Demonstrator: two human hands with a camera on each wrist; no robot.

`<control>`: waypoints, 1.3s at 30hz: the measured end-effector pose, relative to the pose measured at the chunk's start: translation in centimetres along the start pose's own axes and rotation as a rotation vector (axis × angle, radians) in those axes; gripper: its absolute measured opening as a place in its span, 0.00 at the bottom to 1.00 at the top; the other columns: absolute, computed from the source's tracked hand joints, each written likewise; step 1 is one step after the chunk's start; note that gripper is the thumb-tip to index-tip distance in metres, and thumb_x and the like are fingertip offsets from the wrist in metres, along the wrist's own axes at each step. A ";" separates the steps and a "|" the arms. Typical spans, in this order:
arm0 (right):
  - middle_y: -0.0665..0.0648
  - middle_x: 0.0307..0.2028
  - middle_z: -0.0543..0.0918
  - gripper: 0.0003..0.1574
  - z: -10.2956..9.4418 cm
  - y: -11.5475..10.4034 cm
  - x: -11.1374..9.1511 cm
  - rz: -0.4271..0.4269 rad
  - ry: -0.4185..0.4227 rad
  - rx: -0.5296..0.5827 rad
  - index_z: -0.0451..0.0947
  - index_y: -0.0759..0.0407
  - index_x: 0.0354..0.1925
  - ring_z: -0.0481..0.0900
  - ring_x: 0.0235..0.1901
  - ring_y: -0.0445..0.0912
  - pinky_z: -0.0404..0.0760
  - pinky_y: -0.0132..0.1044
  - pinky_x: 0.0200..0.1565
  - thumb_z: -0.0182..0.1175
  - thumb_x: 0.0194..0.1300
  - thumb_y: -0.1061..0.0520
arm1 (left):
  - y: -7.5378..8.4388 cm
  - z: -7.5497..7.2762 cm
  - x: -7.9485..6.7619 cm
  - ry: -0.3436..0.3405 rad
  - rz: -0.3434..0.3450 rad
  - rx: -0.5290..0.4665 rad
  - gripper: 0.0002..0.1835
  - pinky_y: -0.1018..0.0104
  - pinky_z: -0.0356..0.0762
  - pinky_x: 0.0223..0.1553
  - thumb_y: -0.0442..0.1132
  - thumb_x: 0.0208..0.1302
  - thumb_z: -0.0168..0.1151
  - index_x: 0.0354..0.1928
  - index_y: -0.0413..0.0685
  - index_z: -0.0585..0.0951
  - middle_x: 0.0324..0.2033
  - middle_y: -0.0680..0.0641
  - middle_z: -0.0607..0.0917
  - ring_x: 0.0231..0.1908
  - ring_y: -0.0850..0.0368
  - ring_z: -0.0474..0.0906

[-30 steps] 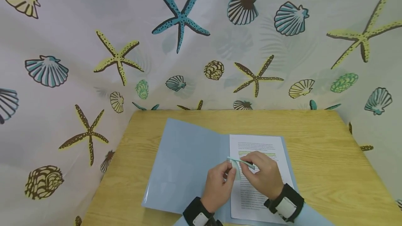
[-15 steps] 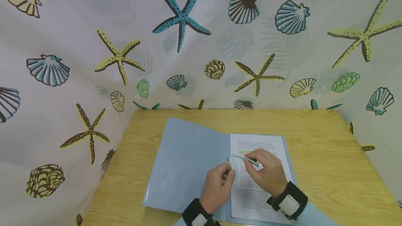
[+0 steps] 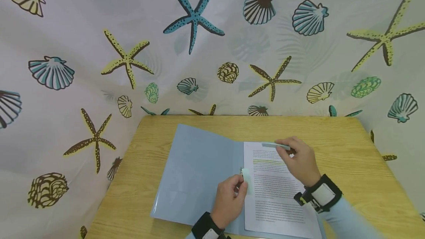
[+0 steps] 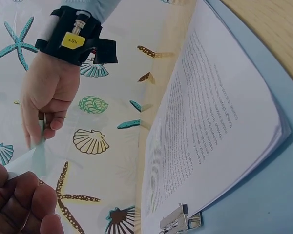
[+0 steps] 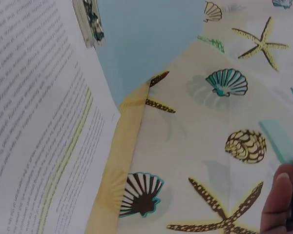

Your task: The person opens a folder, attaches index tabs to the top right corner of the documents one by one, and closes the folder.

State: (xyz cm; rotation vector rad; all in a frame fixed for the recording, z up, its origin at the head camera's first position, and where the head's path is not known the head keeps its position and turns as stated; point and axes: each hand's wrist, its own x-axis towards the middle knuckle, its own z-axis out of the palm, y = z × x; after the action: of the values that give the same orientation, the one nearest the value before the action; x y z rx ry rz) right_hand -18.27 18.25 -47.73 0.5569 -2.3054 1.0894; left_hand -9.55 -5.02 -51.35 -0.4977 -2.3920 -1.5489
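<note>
A blue folder [image 3: 196,165] is spread on the surface [image 3: 358,180]. Near the clip [image 4: 180,219], a green strip [image 3: 248,184] is pinched in the curled fingers of the left hand [image 3: 230,196]. Toward the far end of the page [image 3: 277,194], a second strip [image 5: 281,139] is gripped between the fingertips of the right hand [image 3: 300,159], its free end jutting leftward. Placing a strip appears in hand; alignment, then pressing down, seems called for next.
</note>
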 end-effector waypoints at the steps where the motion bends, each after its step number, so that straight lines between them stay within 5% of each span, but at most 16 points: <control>1: 0.51 0.29 0.79 0.11 -0.2 0.8 0.4 0.044 -0.019 0.000 0.84 0.60 0.43 0.70 0.22 0.38 0.69 0.24 0.24 0.65 0.60 0.66 | 0.0 0.0 0.0 0.002 0.005 -0.002 0.07 0.75 0.75 0.27 0.37 0.70 0.55 0.33 0.48 0.79 0.27 0.56 0.81 0.28 0.70 0.74; 7: 0.59 0.30 0.78 0.13 -0.8 5.4 2.5 0.355 -0.148 -0.036 0.81 0.58 0.48 0.69 0.24 0.46 0.65 0.32 0.21 0.59 0.68 0.56 | 0.1 -0.3 -0.2 0.009 0.014 0.005 0.06 0.76 0.75 0.27 0.36 0.70 0.55 0.34 0.48 0.80 0.27 0.56 0.81 0.28 0.70 0.75; 14: 0.63 0.34 0.81 0.17 0.4 9.4 4.2 0.574 -0.265 -0.007 0.80 0.62 0.52 0.79 0.34 0.54 0.74 0.37 0.30 0.55 0.69 0.57 | -0.1 -0.3 -0.2 0.006 0.024 0.009 0.07 0.76 0.75 0.28 0.37 0.70 0.55 0.33 0.48 0.79 0.27 0.56 0.81 0.28 0.70 0.75; 24: 0.62 0.38 0.81 0.18 3.6 13.1 5.2 0.660 -0.337 -0.074 0.79 0.63 0.52 0.76 0.37 0.53 0.70 0.38 0.34 0.59 0.64 0.58 | -0.4 0.0 -0.2 0.009 0.064 0.018 0.08 0.78 0.74 0.28 0.38 0.71 0.54 0.34 0.49 0.79 0.27 0.56 0.81 0.29 0.70 0.76; 39: 0.64 0.41 0.81 0.16 5.8 14.7 4.4 0.693 -0.386 -0.228 0.82 0.63 0.47 0.74 0.39 0.56 0.70 0.47 0.39 0.58 0.63 0.58 | -0.6 0.0 -0.4 0.003 0.035 0.011 0.07 0.78 0.74 0.28 0.37 0.71 0.55 0.32 0.50 0.78 0.27 0.57 0.81 0.29 0.72 0.75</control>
State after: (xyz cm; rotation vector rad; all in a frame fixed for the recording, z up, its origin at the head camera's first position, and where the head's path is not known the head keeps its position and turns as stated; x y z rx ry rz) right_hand -31.57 21.70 -56.63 -0.1671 -3.0278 1.0400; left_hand -9.45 -5.25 -51.96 -0.5317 -2.3747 -1.5203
